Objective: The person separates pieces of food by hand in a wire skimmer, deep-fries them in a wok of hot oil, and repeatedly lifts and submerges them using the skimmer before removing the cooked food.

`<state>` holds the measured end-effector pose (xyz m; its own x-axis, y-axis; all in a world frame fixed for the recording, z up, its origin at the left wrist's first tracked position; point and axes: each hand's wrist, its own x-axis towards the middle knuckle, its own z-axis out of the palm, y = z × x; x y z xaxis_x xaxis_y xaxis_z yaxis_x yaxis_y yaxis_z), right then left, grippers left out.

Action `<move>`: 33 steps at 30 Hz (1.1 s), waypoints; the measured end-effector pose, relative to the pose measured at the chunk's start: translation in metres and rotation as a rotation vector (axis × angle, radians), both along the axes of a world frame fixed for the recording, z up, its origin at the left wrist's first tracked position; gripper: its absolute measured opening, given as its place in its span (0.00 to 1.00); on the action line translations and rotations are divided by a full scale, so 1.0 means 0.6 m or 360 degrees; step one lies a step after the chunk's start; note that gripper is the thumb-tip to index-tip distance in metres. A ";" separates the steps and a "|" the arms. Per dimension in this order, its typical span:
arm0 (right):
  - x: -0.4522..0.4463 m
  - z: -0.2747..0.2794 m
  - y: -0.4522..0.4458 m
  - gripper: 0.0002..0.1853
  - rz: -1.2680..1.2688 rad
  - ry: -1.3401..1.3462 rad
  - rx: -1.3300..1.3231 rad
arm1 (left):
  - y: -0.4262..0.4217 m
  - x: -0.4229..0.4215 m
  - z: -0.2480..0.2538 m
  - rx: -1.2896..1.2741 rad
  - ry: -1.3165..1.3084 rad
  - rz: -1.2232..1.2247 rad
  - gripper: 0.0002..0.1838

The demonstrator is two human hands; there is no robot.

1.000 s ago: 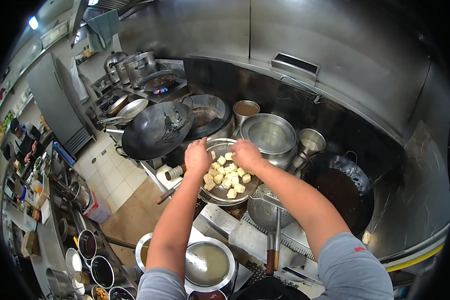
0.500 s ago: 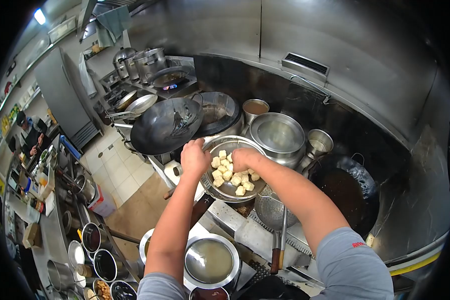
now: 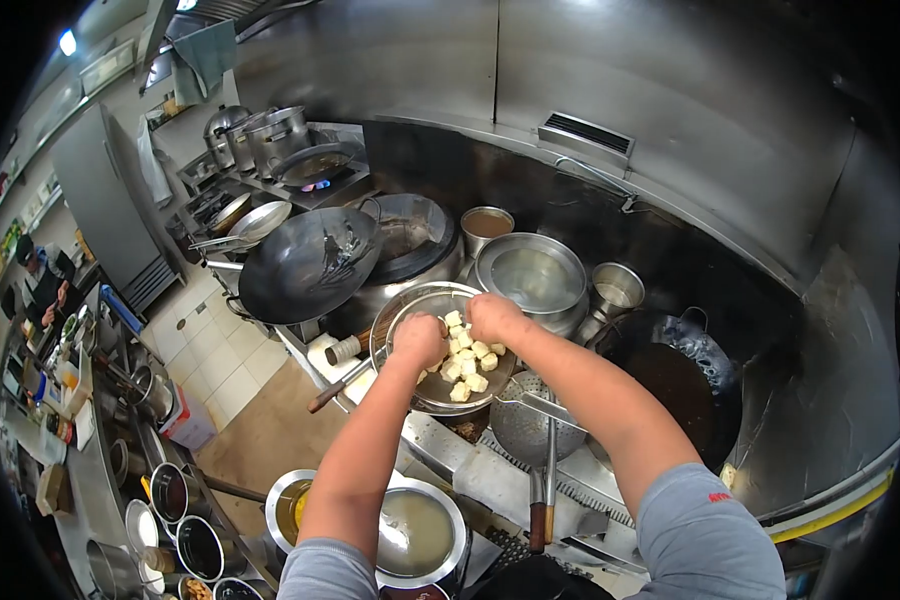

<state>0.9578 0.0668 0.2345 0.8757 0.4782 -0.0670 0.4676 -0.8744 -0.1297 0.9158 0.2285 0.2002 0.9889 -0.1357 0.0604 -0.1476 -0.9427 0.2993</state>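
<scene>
Several pale cream cubes, perhaps tofu, point(image 3: 469, 366) lie in a round metal strainer point(image 3: 451, 402). My left hand point(image 3: 418, 340) is inside the strainer at the left side of the cubes, its fingers curled down and their tips hidden. At the strainer's upper right side, my right hand point(image 3: 494, 319) bends over the rim next to the cubes. Its fingers are closed, and what lies under them cannot be seen. Below and to the right rests a perforated skimmer point(image 3: 530, 425) with a long handle.
A large black wok point(image 3: 305, 268) leans at the left; another wok point(image 3: 660, 390) with dark liquid stands right. Behind are a lidded metal pot point(image 3: 532, 272) and a pot of brown liquid point(image 3: 487, 222). A metal bowl point(image 3: 417, 525) sits below. A co-worker point(image 3: 45, 285) stands far left.
My left hand has left the strainer's rim and moved in among the cubes. My right hand has shifted from the cubes toward the upper right rim. The whole view has swung slightly.
</scene>
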 end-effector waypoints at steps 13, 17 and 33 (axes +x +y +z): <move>0.020 -0.033 -0.004 0.18 -0.0045 0.0083 0.0255 | -0.031 -0.005 0.011 0.0094 0.0128 0.0104 0.18; -0.004 0.007 -0.010 0.22 0.0327 0.0351 0.0450 | -0.022 -0.027 0.032 -0.0172 -0.0120 0.0059 0.15; 0.003 -0.017 0.006 0.23 0.0066 -0.0483 0.0834 | 0.068 0.005 0.013 -0.1032 -0.0540 0.0333 0.34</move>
<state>0.9594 0.0702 0.2244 0.7987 0.4142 0.4365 0.5834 -0.7106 -0.3932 0.9188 0.2690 0.2082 0.9032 0.2188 0.3694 -0.1679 -0.6117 0.7731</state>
